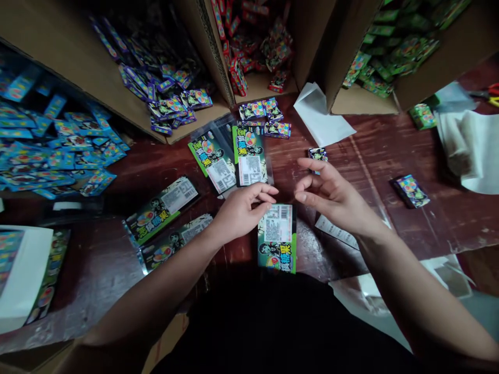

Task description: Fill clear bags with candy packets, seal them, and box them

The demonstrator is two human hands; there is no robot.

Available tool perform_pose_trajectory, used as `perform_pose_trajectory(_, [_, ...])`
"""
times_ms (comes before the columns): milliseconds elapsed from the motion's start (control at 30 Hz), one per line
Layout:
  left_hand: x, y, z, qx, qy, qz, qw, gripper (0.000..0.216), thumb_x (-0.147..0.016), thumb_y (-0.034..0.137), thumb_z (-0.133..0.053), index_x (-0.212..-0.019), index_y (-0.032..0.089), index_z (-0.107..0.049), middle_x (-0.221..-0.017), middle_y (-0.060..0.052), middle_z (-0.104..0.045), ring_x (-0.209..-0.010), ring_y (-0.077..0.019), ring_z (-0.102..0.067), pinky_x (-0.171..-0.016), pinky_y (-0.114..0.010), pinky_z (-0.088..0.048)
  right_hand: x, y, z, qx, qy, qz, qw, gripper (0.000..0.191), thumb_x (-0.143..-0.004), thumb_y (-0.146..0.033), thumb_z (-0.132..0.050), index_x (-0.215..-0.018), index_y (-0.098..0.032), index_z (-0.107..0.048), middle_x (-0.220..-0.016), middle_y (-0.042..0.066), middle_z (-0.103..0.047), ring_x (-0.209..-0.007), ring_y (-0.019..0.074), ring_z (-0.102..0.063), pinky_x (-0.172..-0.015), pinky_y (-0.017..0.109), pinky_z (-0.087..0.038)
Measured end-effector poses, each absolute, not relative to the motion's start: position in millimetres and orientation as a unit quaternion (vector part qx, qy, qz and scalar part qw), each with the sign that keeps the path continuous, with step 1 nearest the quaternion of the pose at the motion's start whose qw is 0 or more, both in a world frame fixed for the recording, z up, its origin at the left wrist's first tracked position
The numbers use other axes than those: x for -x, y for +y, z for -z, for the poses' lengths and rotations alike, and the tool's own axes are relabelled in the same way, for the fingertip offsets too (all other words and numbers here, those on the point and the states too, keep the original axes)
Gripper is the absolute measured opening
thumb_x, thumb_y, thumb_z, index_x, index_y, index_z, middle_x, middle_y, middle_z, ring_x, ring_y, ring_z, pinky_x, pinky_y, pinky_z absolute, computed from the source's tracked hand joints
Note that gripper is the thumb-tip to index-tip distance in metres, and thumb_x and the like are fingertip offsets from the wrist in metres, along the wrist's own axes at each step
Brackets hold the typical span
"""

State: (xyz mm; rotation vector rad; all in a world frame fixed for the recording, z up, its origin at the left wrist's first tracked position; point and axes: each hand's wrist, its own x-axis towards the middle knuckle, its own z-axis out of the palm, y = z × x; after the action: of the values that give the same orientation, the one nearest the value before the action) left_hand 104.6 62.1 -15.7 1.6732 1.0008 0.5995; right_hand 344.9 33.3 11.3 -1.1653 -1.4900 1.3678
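My left hand (245, 209) is at the top left corner of a green and black candy packet (277, 234) with a white label. Its fingers are loosely bent and the thumb stands apart, with nothing visible between them. To the right of the packet hovers my right hand (336, 196), fingers curved and spread, holding nothing I can see. Behind its fingertips lies a small purple candy box (317, 154). Two similar packets (249, 150) lie side by side beyond my left hand. Another pair of labelled packets (166, 208) rests left of my left forearm.
Cardboard cartons hold blue boxes (66, 150), purple boxes (171, 104), red boxes (253, 47) and green boxes (397, 52). Several purple boxes (268, 115) lie before them. White paper (323, 117), a label sheet (337, 232) and a single box (411, 190) are on the table.
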Motion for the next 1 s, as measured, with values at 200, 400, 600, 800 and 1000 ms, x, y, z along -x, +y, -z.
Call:
perform_pose_trajectory(200, [-109, 60, 20, -0.636, 0.418, -0.287, 0.582, 0.037, -0.086, 0.015, -0.066, -0.122, 0.018, -0.060, -0.094, -0.004, -0.073, -0.091, -0.0174, -0.072, -0.095, -0.040, -0.058, -325, 41, 1, 0.436, -0.656, -0.532, 0.311, 0.068, -0.092, -0.026, -0.066, -0.152, -0.029, -0.032, -0.097, 0.001, -0.062, -0.092, 0.0180, -0.063, -0.088, 0.037, -0.056])
perform_pose_trajectory(400, [-108, 56, 13, -0.582, 0.436, -0.304, 0.616, 0.062, -0.082, 0.011, -0.068, -0.138, 0.024, -0.045, -0.109, -0.005, -0.061, -0.089, -0.0171, -0.072, -0.087, -0.036, -0.062, -325, 38, 5, 0.472, -0.749, -0.369, 0.283, 0.086, -0.093, -0.025, -0.064, -0.161, -0.038, -0.013, -0.112, 0.005, -0.062, -0.104, 0.0271, -0.062, -0.098, 0.052, -0.051])
perform_pose_trajectory(600, [-100, 55, 8, -0.579, 0.412, -0.276, 0.647, 0.060, -0.083, 0.014, -0.065, -0.138, 0.028, -0.045, -0.133, -0.012, -0.053, -0.090, -0.0175, -0.072, -0.080, -0.035, -0.063, -320, 23, 1, 0.462, -0.803, -0.286, 0.244, 0.084, -0.100, -0.023, -0.056, -0.161, -0.043, -0.001, -0.107, 0.002, -0.069, -0.103, 0.0285, -0.060, -0.099, 0.056, -0.042])
perform_pose_trajectory(800, [-95, 64, 13, -0.643, 0.352, -0.232, 0.639, 0.063, -0.080, 0.020, -0.072, -0.138, 0.023, -0.049, -0.120, -0.011, -0.067, -0.092, -0.0202, -0.071, -0.076, -0.032, -0.060, -314, 24, -6, 0.423, -0.811, -0.336, 0.227, 0.080, -0.102, -0.023, -0.049, -0.162, -0.039, 0.001, -0.132, 0.004, -0.065, -0.123, 0.0303, -0.054, -0.106, 0.058, -0.041])
perform_pose_trajectory(1000, [-42, 60, 16, -0.594, 0.491, -0.275, 0.575, 0.056, -0.084, 0.031, -0.074, -0.137, 0.025, -0.059, -0.107, -0.004, -0.073, -0.095, -0.0185, -0.069, -0.085, -0.031, -0.056, -336, -13, 14, 0.555, -0.574, -0.357, 0.486, 0.075, -0.096, -0.034, -0.062, -0.158, -0.040, -0.020, -0.144, 0.009, -0.050, -0.127, 0.0280, -0.055, -0.110, 0.055, -0.047])
